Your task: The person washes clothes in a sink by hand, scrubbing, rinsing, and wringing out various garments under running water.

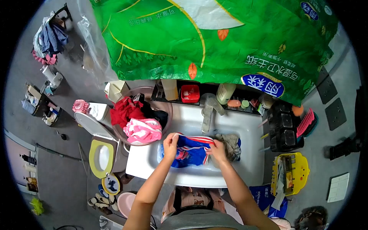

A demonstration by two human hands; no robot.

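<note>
My left hand [171, 145] pinches one end of the striped edge of a blue garment [191, 158] with red and white trim. My right hand [217, 150] grips the other end, so the trim is stretched between them. Below, the rest of the garment hangs into the white sink [251, 161], where water shows around it. A crumpled grey-brown cloth [230, 145] lies in the sink just right of my right hand. The faucet [207, 119] stands behind the garment at the sink's back edge.
Left of the sink, a round basin [170, 117] holds red clothes [126, 112] and a pink-and-white cloth [142, 130]. Bottles and a red box [190, 94] line the dark shelf behind. A large green plastic package [161, 42] hangs overhead. A toilet [102, 158] stands left; a yellow basket [303, 172] hangs right.
</note>
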